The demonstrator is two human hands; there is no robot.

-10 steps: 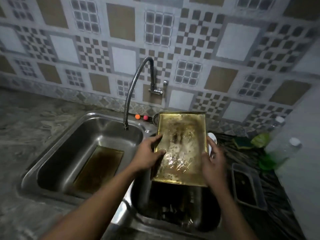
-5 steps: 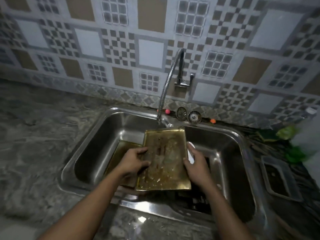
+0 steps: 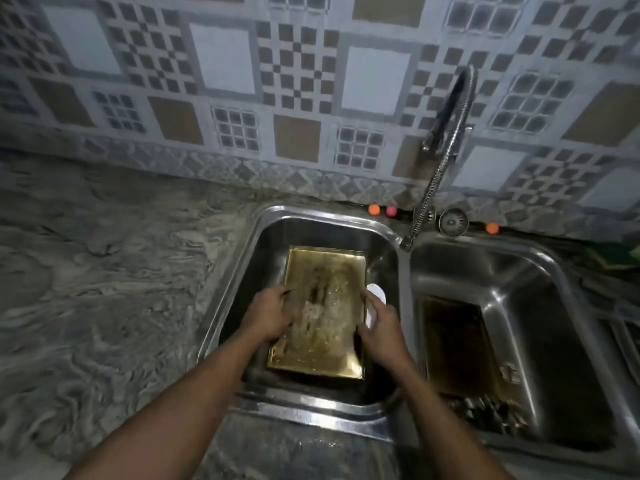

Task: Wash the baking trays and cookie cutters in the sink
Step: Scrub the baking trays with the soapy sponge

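Left hand (image 3: 268,315): fingers curled over the left long edge of the tray (image 3: 322,334). Right hand (image 3: 381,327): thumb on the right long edge, remaining fingers hidden under or behind it. The grip reads as a clamp on the tray.

The tray lies between the two hands, at equal reach from both, in the left basin (image 3: 242,289) at frame centre. Its long axis runs from lower centre toward upper centre of the frame. The soiled face is up.

The faucet (image 3: 438,174) ends at upper right of the tray, over the divider between the basins and not over the tray. Judgement: rinsing requires moving the tray or the spout toward the other.

Not determinable:
- whether the tray rests on the basin floor or on something beneath it;
- whether the right hand also holds the white object (image 3: 376,294) that shows past its fingers.

A second tray (image 3: 453,341) lies in the right basin (image 3: 540,323). The small metal pieces (image 3: 485,410) below it are too dark to identify.
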